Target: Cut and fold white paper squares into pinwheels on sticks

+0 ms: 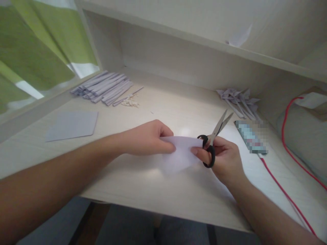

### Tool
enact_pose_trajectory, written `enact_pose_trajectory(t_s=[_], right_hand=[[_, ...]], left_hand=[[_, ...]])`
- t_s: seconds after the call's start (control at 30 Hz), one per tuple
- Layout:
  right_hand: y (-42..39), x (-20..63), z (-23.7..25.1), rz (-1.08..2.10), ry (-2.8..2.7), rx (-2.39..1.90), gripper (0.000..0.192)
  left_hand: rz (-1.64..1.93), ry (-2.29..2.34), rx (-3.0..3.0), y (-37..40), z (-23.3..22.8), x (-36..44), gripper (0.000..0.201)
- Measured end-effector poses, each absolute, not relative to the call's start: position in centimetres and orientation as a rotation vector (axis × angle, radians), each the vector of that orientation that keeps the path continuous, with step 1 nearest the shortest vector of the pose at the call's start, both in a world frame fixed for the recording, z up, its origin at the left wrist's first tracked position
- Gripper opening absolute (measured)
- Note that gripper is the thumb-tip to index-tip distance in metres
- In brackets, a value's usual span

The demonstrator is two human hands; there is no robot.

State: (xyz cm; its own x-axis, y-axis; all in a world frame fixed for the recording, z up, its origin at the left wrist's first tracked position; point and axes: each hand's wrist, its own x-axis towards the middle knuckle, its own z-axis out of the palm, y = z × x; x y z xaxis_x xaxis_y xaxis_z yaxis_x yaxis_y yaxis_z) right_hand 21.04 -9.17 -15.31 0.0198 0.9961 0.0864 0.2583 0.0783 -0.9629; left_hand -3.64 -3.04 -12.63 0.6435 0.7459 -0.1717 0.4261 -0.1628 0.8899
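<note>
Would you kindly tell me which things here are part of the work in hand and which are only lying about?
In hand: left hand pinching the paper sheet; right hand holding the scissors.

Lying about: pile of paper strips, flat sheet, folded paper pieces, red cable, paper scraps.

Pale wood-look desk (143,190) fills most of the frame, tucked into a cream alcove with a back wall (178,58) and a shelf (204,42) running across the top. Upper left there's a green and white striped curtain (33,51) with daylight coming through. A soft glare spot sits mid-desk. Along the bottom edge you can see dark floor (122,228) under the desk.
</note>
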Motion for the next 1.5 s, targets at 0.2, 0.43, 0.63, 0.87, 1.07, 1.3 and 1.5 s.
enact_pose_trajectory(t_s=[0.2,0.43,0.63,0.87,1.07,1.3,1.5], right_hand=[[-9.2,21.1,-16.1,1.007,-1.292,-1.407,0.027],[-8.7,21.1,-16.6,1.094,-1.113,-1.250,0.023],[-8.3,21.4,-16.9,1.295,-1.105,-1.224,0.024],[-8.6,21.2,-15.6,1.271,-1.450,-1.387,0.025],[-9.0,20.7,-15.0,1.340,-1.608,-1.409,0.035],[-9.4,20.4,-14.6,1.555,-1.635,-1.434,0.033],[-9.7,20.2,-14.5,1.595,-1.593,-1.444,0.036]], left_hand=[[0.768,0.945,1.536,-3.0,-13.0,-2.8,0.012],[0.547,0.901,1.435,-3.5,-13.7,-1.9,0.023],[0.691,0.907,1.465,-3.1,-14.3,-2.0,0.024],[0.971,1.028,1.483,-2.3,-13.2,-3.0,0.027],[1.169,1.057,1.348,-1.9,-12.6,-3.5,0.023],[1.256,0.995,1.291,-2.2,-12.6,-3.6,0.024],[1.212,1.007,1.322,-3.0,-12.0,-3.4,0.028]])
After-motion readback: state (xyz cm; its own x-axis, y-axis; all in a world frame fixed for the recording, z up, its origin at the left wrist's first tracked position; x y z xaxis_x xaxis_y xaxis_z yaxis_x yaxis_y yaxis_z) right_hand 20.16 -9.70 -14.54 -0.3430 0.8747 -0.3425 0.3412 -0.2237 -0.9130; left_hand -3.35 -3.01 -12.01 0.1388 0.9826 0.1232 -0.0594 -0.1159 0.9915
